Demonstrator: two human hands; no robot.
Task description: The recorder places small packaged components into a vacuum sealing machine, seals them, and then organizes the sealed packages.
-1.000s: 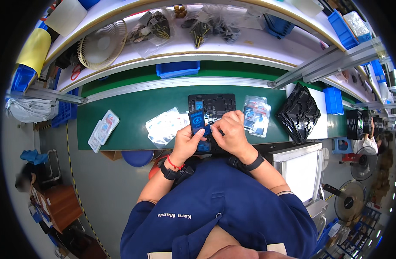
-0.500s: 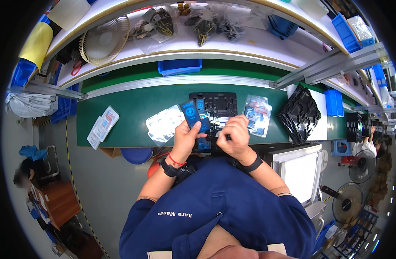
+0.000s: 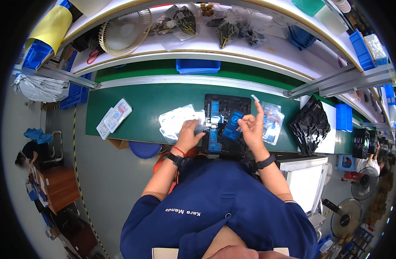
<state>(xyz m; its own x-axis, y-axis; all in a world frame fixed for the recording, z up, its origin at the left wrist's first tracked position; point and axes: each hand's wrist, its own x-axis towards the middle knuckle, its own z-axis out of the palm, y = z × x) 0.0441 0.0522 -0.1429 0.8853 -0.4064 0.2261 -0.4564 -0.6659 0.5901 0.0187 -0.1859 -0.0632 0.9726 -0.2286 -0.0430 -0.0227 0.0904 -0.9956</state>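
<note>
My right hand (image 3: 253,129) pinches a flat blue-and-black phone battery (image 3: 232,126) between thumb and fingers, tilted above the right part of a black plastic tray (image 3: 244,103). Its index finger points up, with a small white label (image 3: 255,98) at the tip. My left hand (image 3: 188,137) holds nothing that I can see; its fingers are stretched out over the near right side of a pile of white label sheets (image 3: 172,118). In the tray's left column lie more blue batteries (image 3: 214,140).
Clear plastic packs of labels (image 3: 273,125) lie right of the tray, with stacked black trays (image 3: 310,123) beyond them. Two clear-backed cards (image 3: 115,117) lie at the left of the green bench (image 3: 142,93). A shelf with a blue bin (image 3: 198,66) below it spans the back.
The battery has passed from my left hand to my right. My left hand has dropped to the label sheets. My right index finger has straightened, and a white label now shows at its tip.
</note>
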